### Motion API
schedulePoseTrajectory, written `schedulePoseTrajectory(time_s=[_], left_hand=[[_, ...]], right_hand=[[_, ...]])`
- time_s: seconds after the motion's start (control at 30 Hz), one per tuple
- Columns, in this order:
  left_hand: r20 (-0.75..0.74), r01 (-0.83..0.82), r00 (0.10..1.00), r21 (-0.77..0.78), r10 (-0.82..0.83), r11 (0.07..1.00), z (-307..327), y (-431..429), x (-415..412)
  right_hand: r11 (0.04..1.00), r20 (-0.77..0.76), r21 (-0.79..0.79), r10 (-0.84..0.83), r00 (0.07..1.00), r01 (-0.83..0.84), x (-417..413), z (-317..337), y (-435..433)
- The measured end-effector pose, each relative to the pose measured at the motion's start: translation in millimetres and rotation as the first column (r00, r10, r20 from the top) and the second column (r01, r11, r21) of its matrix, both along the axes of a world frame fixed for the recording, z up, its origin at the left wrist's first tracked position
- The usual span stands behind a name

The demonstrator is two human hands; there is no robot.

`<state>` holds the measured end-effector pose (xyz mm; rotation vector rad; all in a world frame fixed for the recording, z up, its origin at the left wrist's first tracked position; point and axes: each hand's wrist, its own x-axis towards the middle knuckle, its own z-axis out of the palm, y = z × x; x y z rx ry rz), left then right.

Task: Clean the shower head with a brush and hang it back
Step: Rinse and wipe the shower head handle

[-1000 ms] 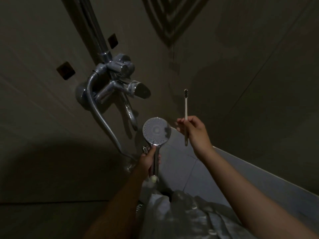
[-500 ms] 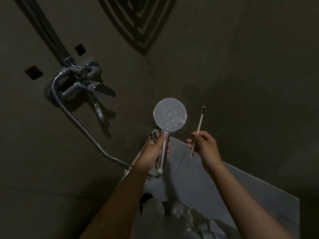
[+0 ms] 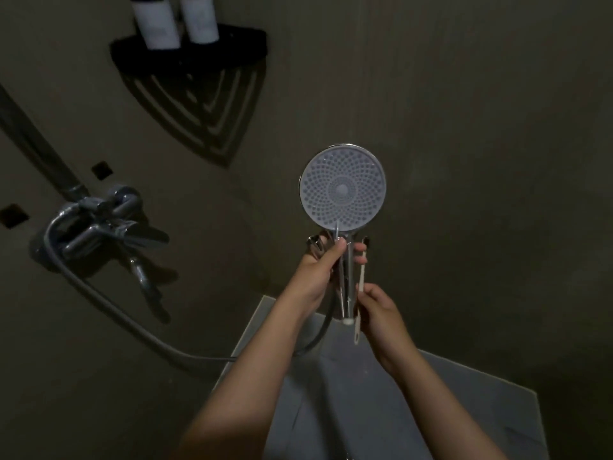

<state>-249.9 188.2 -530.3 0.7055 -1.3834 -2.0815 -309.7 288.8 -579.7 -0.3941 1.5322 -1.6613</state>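
From my remote seat, the change reads left to right like this: the left hand [image 3: 318,270], clenched round the chrome handle, has lifted the shower head [image 3: 342,189] higher and nearer than it was a second ago, its nozzle face now turned square to me. The brush [image 3: 361,280], which stood upright and well apart on the right, has swung in just beside the handle, its bristle end up by the left fingertips. The right hand [image 3: 381,310] pinches it low on the stem. I judge that scrubbing has not begun, since the bristles sit below the face and not on it; hanging back is still ahead. My view has also tipped up, bringing a shelf into frame. Counting from the left: one mixer tap [image 3: 99,234], one hose [image 3: 132,323] running from it towards the handle, one corner shelf [image 3: 189,51] carrying two bottles [image 3: 156,21], one shower head, one brush, two hands, and one grey ledge [image 3: 464,410] beneath them.
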Motion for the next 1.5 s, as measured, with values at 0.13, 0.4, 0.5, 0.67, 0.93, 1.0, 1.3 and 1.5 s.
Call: schedulePoseTrajectory(time_s=[0.13,0.4,0.5,0.67,0.93,1.0,1.3,1.5], left_hand=[[-0.063,0.070,0.995,-0.044,-0.073,0.997,29,19,1],[-0.081,0.199,0.972,-0.208,-0.219,0.958,86,59,26],[-0.050,0.253,0.959,-0.288,-0.278,0.924,103,78,33],[-0.013,0.318,0.939,-0.347,-0.344,0.882,115,118,33],[0.038,0.338,0.931,-0.472,-0.364,0.814,140,180,9],[0.025,0.331,0.932,-0.462,-0.361,0.823,145,196,2],[0.022,0.348,0.931,-0.359,-0.365,0.866,151,262,-19],[-0.017,0.335,0.940,-0.148,-0.341,0.930,131,294,-23]], right_hand=[[0.994,0.060,-0.100,-0.032,0.998,0.038,8,25,13],[0.925,0.348,-0.357,0.005,0.937,0.128,43,81,48],[0.930,0.282,-0.334,-0.055,0.958,0.152,53,95,71],[0.891,0.273,-0.356,-0.188,0.943,0.281,60,109,114],[0.899,0.142,-0.292,-0.297,0.944,0.327,45,128,182],[0.908,0.064,-0.282,-0.306,0.950,0.311,41,135,199],[0.885,0.044,-0.317,-0.346,0.937,0.342,8,140,268],[0.893,0.066,-0.341,-0.288,0.955,0.293,-1,123,297]])
